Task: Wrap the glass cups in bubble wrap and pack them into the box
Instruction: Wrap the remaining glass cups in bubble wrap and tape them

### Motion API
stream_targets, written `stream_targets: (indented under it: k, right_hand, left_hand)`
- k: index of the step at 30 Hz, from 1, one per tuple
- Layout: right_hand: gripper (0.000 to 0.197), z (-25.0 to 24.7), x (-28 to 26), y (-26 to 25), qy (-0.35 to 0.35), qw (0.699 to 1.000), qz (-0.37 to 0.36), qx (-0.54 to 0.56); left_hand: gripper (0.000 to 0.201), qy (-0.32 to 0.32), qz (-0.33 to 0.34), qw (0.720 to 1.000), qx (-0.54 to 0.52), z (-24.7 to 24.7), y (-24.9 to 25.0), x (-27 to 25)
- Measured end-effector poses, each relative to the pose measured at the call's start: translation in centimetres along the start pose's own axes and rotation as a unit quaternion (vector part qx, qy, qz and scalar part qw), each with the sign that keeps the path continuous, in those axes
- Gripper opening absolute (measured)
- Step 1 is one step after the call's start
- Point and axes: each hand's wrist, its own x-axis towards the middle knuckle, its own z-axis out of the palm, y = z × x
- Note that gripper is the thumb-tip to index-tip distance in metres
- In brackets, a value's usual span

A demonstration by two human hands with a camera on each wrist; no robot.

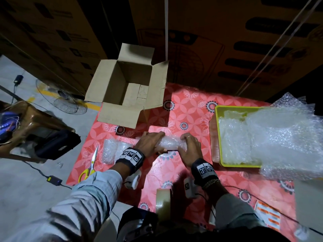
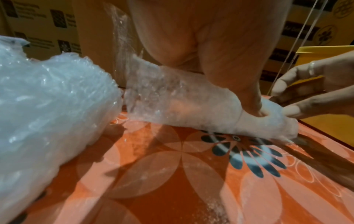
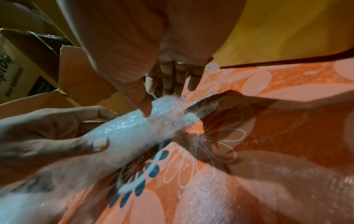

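On the red flowery table point(image 1: 192, 109), both my hands, left point(image 1: 150, 144) and right point(image 1: 190, 147), hold a bubble-wrap roll point(image 1: 170, 143). Behind it stands an open box point(image 1: 111, 91), by big dark cartons point(image 1: 227, 41).

Your path to the open box point(image 1: 122, 81) runs over bare desk point(image 1: 188, 109); the yellow tray point(image 1: 217, 130) blocks the right, scissors point(image 1: 92, 163) the left.
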Motion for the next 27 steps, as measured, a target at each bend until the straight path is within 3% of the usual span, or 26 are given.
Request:
stream_targets:
  k: [3,7,14,17,20,22,24,27]
  right_hand:
    - [0.039,0.7,-0.1,0.6,-0.006,0.998,-0.052,-0.020]
    - [0.072,1.8,0.6,0.7,-0.101,0.990,-0.047,-0.082]
    - [0.075,2.9,3.0,-1.6,-0.131,0.969,-0.127,-0.165]
    - [0.073,2.8,3.3,-1.8,-0.139,0.968,-0.122,-0.171]
    - [0.068,2.2,2.7,-1.5,-0.138,0.983,-0.069,-0.095]
    - [0.063,1.3,1.5,-1.5,-0.133,0.990,-0.017,0.031]
    - [0.055,0.7,0.2,-1.7,-0.134,0.978,0.015,0.160]
    - [0.052,0.5,-1.5,-1.7,-0.160,0.931,0.046,0.326]
  left_hand:
    - [0.058,-0.003,-0.005,0.999,0.042,-0.7,0.2,0.7]
    - [0.060,-0.004,-0.004,0.996,0.092,-1.0,1.0,1.1]
    - [0.069,0.014,0.004,0.991,0.131,-1.1,1.4,0.7]
    - [0.075,0.070,0.007,0.992,0.100,-2.0,1.8,-1.3]
    - [0.070,0.140,0.004,0.989,0.048,-2.9,2.2,-4.5]
    - [0.060,0.179,0.016,0.983,0.043,-3.2,2.1,-6.5]
    - [0.049,0.213,0.021,0.976,0.040,-3.6,2.0,-8.1]
    - [0.047,0.216,0.014,0.976,-0.009,-3.6,2.4,-9.7]
